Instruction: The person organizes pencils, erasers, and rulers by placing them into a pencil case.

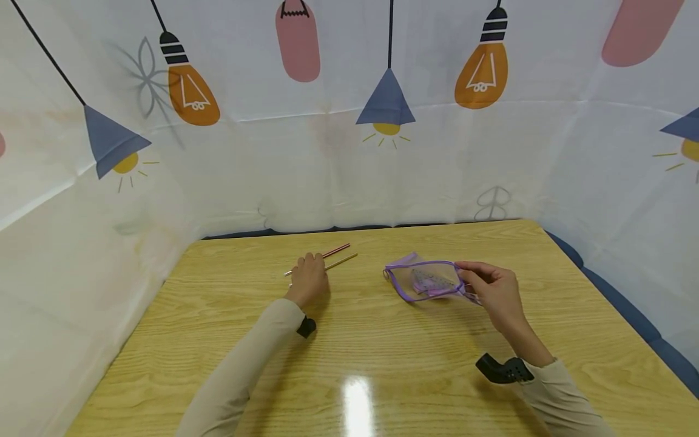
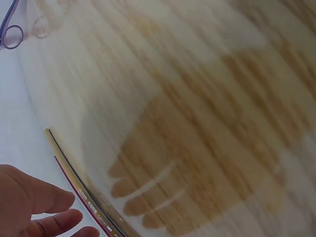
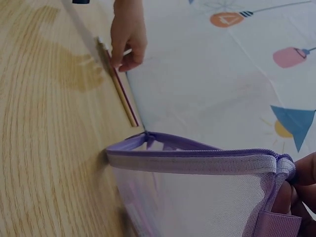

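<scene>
Two pencils lie side by side on the wooden table, a dark red one (image 1: 337,249) and a gold one (image 1: 341,261). Over their near ends is my left hand (image 1: 309,279). Its fingers are loosely bent, and the left wrist view has the fingertips (image 2: 66,217) right beside the pencils with nothing between them. To the right, my right hand (image 1: 496,294) pinches the corner of a purple mesh zip pouch (image 3: 192,160) between thumb and fingers. The pouch's zipped mouth gapes wide, and a patterned item (image 1: 431,281) shows through its mesh.
The wooden table (image 1: 415,376) ends at a back edge against a white curtain (image 1: 327,164) printed with lamps and bulbs. Dark blue material (image 1: 619,297) runs along the right side. A small ring (image 2: 13,37) hangs at the pouch's far corner.
</scene>
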### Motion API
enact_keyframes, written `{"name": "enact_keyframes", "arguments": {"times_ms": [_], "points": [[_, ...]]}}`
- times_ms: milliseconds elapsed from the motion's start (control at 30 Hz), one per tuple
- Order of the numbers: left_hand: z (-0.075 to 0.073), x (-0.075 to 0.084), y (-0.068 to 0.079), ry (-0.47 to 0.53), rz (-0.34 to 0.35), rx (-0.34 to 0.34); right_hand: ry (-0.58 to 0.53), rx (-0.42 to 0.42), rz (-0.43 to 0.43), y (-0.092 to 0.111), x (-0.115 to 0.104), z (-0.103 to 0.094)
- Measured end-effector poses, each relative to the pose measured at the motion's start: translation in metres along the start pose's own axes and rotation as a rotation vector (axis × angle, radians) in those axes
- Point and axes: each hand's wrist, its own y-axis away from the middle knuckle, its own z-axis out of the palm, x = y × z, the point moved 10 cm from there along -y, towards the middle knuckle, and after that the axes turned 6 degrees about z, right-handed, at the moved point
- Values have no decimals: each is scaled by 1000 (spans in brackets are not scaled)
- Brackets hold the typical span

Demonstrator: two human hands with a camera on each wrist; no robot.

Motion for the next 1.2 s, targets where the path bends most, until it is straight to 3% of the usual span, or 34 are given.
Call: {"name": "enact_keyframes", "arguments": {"times_ms": [300,867,1200], "points": [[9,-3,-1,-6,-4,-69,7,-9,-9,0,1,0],[10,-4,-6,-26,-34,-56,25,-1,-10,-2,0,-2],[11,1,-5,-59,28,-51,23,0,-11,-1,1,-2]]}}
